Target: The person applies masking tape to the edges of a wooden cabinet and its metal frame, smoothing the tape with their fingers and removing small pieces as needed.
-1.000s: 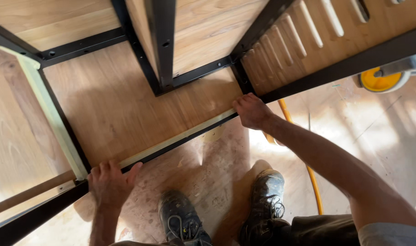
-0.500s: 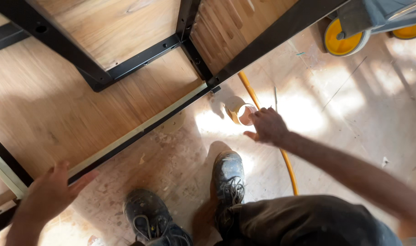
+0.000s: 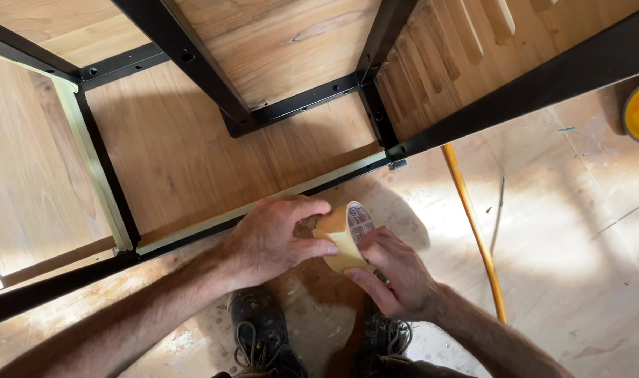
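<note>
Both hands grip the tan tape roll (image 3: 344, 241) above the floor (image 3: 564, 280), left hand (image 3: 274, 241) pinching its edge, right hand (image 3: 393, 273) cupping beneath, beside the black frame (image 3: 193, 66) edged with tape.

Bright, warm daylight from the right; glare washing out the floor (image 3: 564, 231) there. Soft shadows under the black frame (image 3: 193, 63). Sharp throughout, slight wide-angle bending at edges.
</note>
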